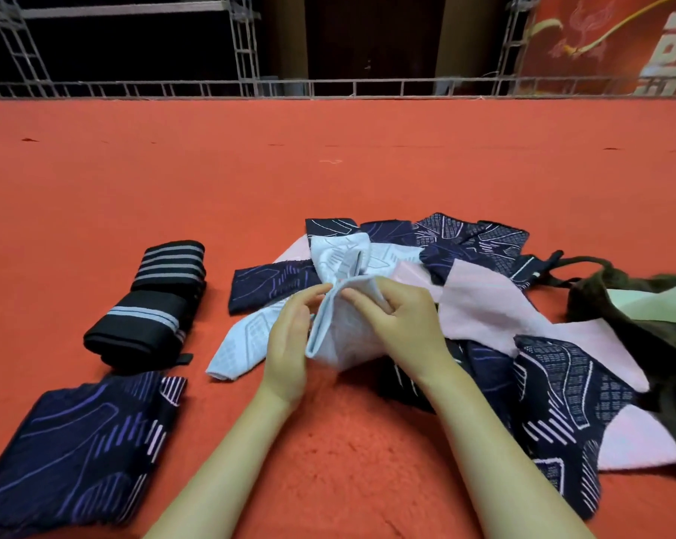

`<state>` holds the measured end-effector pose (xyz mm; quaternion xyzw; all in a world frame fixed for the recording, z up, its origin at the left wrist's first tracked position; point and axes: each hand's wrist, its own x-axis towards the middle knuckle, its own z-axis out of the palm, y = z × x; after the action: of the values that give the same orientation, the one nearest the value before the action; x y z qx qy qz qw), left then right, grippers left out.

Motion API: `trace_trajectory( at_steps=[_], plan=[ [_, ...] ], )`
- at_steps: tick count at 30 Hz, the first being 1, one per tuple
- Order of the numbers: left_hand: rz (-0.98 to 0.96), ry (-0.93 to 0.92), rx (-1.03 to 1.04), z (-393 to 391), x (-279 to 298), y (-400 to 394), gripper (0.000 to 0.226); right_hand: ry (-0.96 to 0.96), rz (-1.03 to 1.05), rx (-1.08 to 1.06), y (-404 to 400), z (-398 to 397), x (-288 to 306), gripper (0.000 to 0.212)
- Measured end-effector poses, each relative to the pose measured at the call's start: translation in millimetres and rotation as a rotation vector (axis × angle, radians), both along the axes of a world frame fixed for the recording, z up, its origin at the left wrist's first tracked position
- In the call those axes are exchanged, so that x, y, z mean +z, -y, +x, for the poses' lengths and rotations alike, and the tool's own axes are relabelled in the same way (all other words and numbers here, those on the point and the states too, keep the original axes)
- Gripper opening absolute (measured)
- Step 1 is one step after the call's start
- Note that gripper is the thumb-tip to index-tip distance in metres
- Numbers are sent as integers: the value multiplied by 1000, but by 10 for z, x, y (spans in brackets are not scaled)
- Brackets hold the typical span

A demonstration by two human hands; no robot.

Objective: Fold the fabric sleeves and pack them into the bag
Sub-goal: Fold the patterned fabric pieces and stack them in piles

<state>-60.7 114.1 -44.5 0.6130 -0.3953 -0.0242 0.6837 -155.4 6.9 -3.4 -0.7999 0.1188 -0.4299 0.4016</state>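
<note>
— Red carpet (328, 169) covers all the floor; how far is the work?

— Fingers of left hand (289, 336) and right hand (402, 317) both pinch the folded edge of a pale blue patterned fabric sleeve (340, 336), held just above the carpet. I judge it is half folded.

— What is finished?

— 2 black striped rolls (153, 305) and 1 dark navy folded sleeve (75, 449) lie at left. A loose pile of navy and pink sleeves (523, 344) waits, touching the dark olive cloth bag (639, 305) at right. I see nothing packed yet.
</note>
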Motion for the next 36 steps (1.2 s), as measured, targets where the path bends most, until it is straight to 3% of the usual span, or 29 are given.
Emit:
trace_trajectory(
  at_steps=[3,4,7,9,12,16,21,24,26,28,33,36],
  plan=[
    [-38,-92,-45,-45,42,-5,27,-123,-113,-6,12,57,-111,26],
    [-38,-90,-46,-44,40,-18,22,-146,-93,1,22,76,-128,24],
    [-34,-91,-84,-58,22,-52,35,-153,94,34,54,89,-139,22],
    [-27,-90,-105,-56,4,-62,37,-127,111,44,61,79,-135,17],
    [-4,-121,-97,-3,-29,-62,36,-151,-13,54,64,62,-146,15],
    [82,-204,-47,82,-35,-69,16,-245,-310,27,62,45,-221,31],
    [77,-314,63,196,-69,-95,15,-429,-366,-22,135,-47,-186,39],
    [-62,-464,188,309,-88,-138,19,-665,-316,-159,311,-132,-204,23],
    [-169,-581,224,360,-79,-174,20,-778,-236,-161,414,-181,-231,29],
    [-187,-603,255,375,-80,-191,21,-705,-128,-110,438,-207,-216,26],
    [-189,-609,349,372,-66,-200,17,-227,340,56,371,-215,-41,16],
    [-5,-468,333,346,-104,-183,28,-106,622,-1,437,-197,-78,6]
  ],
)
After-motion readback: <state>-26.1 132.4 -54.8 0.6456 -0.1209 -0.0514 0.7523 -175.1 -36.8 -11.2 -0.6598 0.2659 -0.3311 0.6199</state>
